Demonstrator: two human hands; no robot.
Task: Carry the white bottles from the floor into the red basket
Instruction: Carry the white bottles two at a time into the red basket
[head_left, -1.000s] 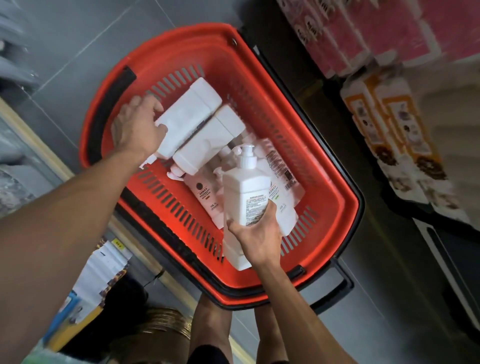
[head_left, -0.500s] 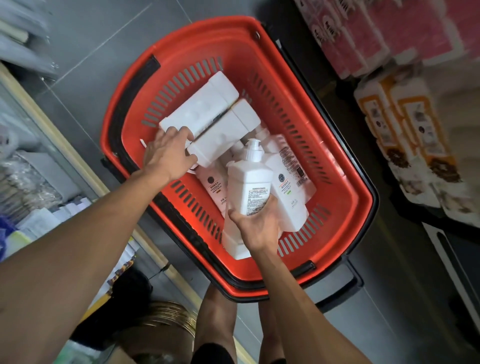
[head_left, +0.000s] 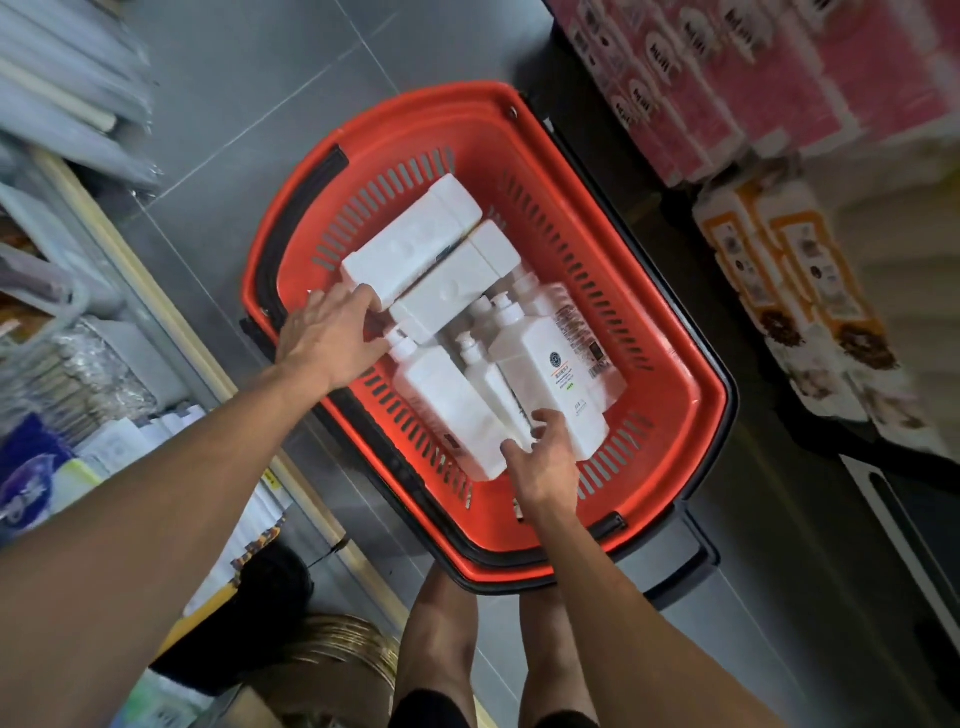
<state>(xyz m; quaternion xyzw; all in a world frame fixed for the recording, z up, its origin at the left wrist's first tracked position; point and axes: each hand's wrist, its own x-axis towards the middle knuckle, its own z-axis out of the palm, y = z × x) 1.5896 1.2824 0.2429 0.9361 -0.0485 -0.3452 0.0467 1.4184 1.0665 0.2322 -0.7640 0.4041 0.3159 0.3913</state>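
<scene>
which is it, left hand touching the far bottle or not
Touching. Head view: fingertips of the left hand lie on the near end of the far bottle, no gap showing.

glossy plastic basket (head_left: 691, 332), matt white bottles (head_left: 447, 410)

White bottles (head_left: 550, 374) crowd the middle of the red basket (head_left: 457, 93), with bare strips only along its upper-right wall and at its lower-right corner. The left hand (head_left: 332, 338) and right hand (head_left: 545, 467) occupy its lower-left and bottom edges. Open grey floor (head_left: 260, 78) lies at upper centre of the frame. Shelving (head_left: 78, 260) hems the left, stacked pink packs (head_left: 727, 78) and orange packs (head_left: 795, 291) the right.
</scene>
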